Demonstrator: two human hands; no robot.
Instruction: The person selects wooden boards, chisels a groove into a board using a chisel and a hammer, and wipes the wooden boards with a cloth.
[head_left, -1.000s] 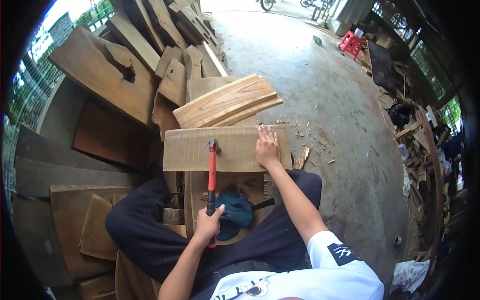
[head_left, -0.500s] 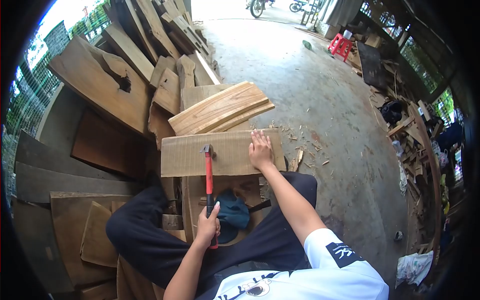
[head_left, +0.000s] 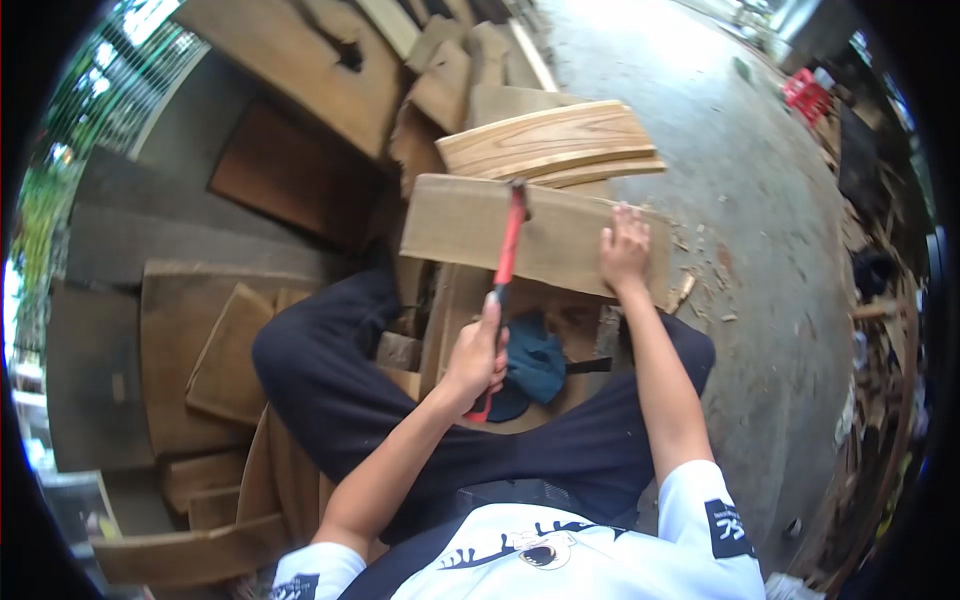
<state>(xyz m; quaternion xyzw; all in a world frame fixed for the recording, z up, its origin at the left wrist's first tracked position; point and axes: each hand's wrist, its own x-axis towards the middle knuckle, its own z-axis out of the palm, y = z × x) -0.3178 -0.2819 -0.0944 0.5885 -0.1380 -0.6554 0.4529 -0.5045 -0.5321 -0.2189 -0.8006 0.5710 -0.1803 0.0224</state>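
My left hand (head_left: 477, 355) is wrapped round the dark grip of a hammer (head_left: 508, 245) with a red handle. The hammer slants away from me, its metal head over the far edge of a flat wooden board (head_left: 450, 222). Whether the head touches the board I cannot tell. My right hand (head_left: 626, 250) lies on the right part of that board, fingers stretched toward its far edge. Below the board, between my legs, a teal cloth (head_left: 536, 358) lies beside the hammer grip.
Just beyond the board rest curved light planks (head_left: 550, 142). Large slabs (head_left: 300, 70) and dark boards (head_left: 285, 175) lean on the left. Wood chips (head_left: 685, 290) litter the concrete floor (head_left: 770, 250) at right. A red stool (head_left: 805, 95) stands farther back, near piled scrap wood.
The view has turned, so the scene sits farther right and higher. The hammer head has moved from over the board's face to its far edge. My right hand stays on the board.
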